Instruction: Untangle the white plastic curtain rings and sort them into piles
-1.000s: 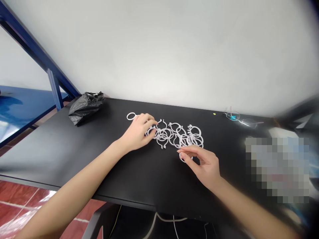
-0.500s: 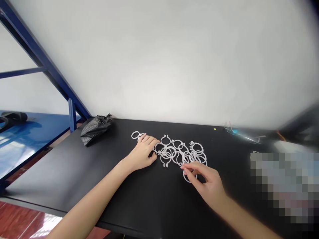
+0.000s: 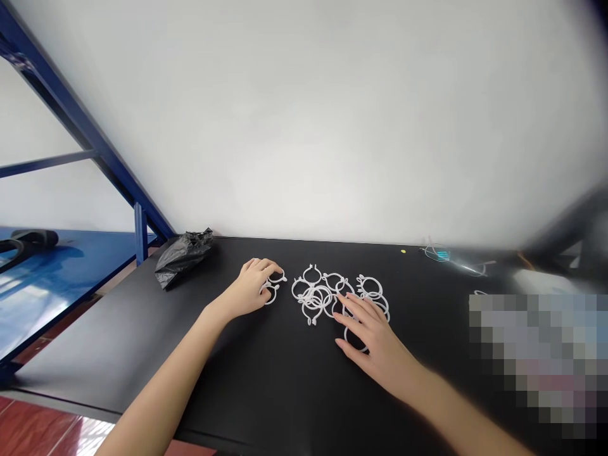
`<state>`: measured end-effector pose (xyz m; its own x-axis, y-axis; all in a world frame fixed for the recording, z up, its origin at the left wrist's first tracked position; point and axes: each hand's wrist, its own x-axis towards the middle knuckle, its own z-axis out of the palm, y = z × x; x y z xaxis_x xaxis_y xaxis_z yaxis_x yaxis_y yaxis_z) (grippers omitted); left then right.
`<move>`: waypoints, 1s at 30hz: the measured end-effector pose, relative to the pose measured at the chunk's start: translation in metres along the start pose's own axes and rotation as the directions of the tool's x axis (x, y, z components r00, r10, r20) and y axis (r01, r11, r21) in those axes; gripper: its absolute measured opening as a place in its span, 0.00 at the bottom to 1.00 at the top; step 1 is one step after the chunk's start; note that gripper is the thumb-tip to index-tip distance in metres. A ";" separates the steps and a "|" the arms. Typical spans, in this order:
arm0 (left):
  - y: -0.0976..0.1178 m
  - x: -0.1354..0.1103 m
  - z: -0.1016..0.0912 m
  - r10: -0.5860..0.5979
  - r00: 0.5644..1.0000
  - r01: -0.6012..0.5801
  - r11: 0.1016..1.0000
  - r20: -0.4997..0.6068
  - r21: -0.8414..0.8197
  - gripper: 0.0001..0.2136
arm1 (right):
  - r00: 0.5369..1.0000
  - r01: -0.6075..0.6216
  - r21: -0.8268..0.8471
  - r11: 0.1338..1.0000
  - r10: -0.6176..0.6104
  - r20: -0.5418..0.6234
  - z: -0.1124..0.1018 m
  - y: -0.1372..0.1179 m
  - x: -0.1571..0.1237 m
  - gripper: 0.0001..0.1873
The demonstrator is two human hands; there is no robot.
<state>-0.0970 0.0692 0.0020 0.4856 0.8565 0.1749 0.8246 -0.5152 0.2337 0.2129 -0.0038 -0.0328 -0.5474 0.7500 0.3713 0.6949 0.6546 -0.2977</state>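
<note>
A loose pile of white curtain rings (image 3: pixel 317 297), each an open loop with small eyelets at its ends, lies on the black table. To its left, my left hand (image 3: pixel 247 288) rests over separate rings (image 3: pixel 271 296), fingers curved but apart and partly hiding them. No ring is visibly gripped there. My right hand (image 3: pixel 373 335) reaches over the near right side of the pile. Its fingers are spread, touching or just above the rings, and a single ring (image 3: pixel 354 344) shows between thumb and forefinger. The rings under that palm are hidden.
A crumpled black plastic bag (image 3: pixel 184 256) lies at the back left of the black table (image 3: pixel 266 380). Toward the back right are clear plastic scraps with a blue patch (image 3: pixel 443 256) and a yellow bit (image 3: pixel 403 251). Blue metal framing (image 3: pixel 141 233) stands left; a white wall closes the back.
My left hand has shifted left, away from the pile, with rings now apart beside it. My right hand's pinched fingers have spread out over the pile. The view has tilted slightly.
</note>
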 end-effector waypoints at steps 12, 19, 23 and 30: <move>0.082 -0.002 0.047 0.124 0.992 -0.122 0.989 0.018 -0.089 0.28 | 0.934 -0.329 0.005 0.944 0.326 -0.147 0.004 0.018 0.005 0.23; 0.084 0.001 0.047 0.211 0.977 -0.208 0.933 -0.020 -0.294 0.29 | 0.932 -0.357 0.039 0.933 0.359 -0.055 0.005 0.025 0.007 0.30; 0.073 0.011 0.043 0.083 0.994 -0.100 0.958 -0.074 -0.268 0.35 | 0.917 -0.340 0.188 0.921 0.369 -0.148 -0.003 0.023 0.010 0.26; 0.079 0.024 0.047 0.180 0.981 -0.159 0.955 0.067 -0.249 0.32 | 0.832 -0.300 0.437 0.848 0.457 -0.315 -0.011 0.022 0.014 0.15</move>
<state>-0.0067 0.0501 -0.0198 0.6447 0.7496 0.1496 0.6386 -0.6358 0.4335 0.2254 0.0201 -0.0241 0.0090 0.8928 0.4504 0.5500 0.3718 -0.7478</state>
